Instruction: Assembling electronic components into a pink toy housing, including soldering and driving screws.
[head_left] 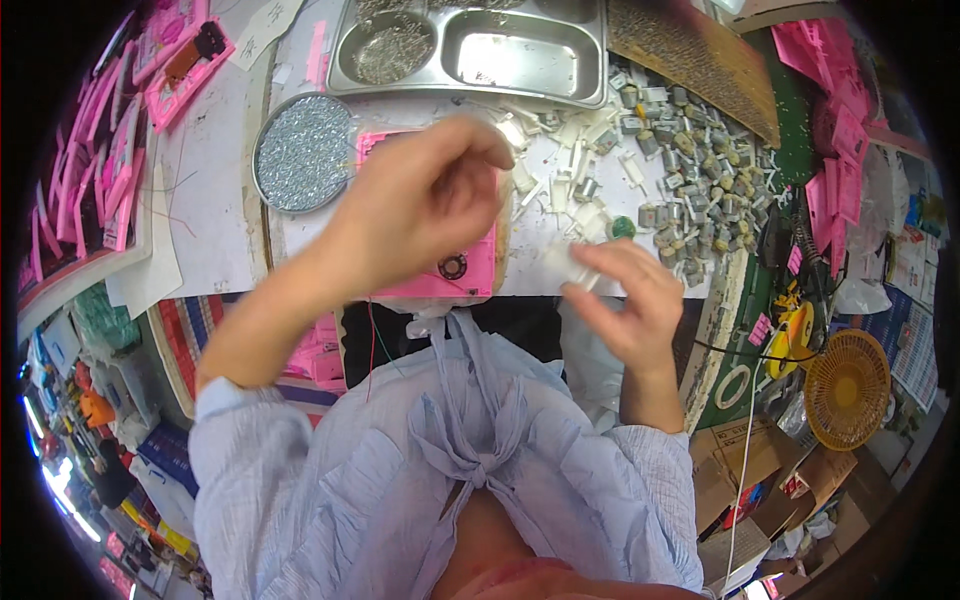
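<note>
A pink plastic housing [478, 268] with a small round black part lies at the table's front edge, in front of my body. My left hand [415, 205] is over it and hides much of it. Its fingers are loosely curled, with a gap between thumb and index finger, and no object shows in them. My right hand [635, 300], to the right of the housing, pinches a white plastic piece [568, 265], blurred by motion, between thumb and fingers. Just beyond it are loose white plastic parts [560, 190] and a pile of small metal motors [690, 150].
A round dish of small silvery screws [303, 152] stands left of the housing. Behind is a steel compartment tray [470, 90] holding small metal parts. Pink housings are stacked in a bin [90, 260] at left. An orange fan [847, 390] and cardboard boxes [740, 450] are at right.
</note>
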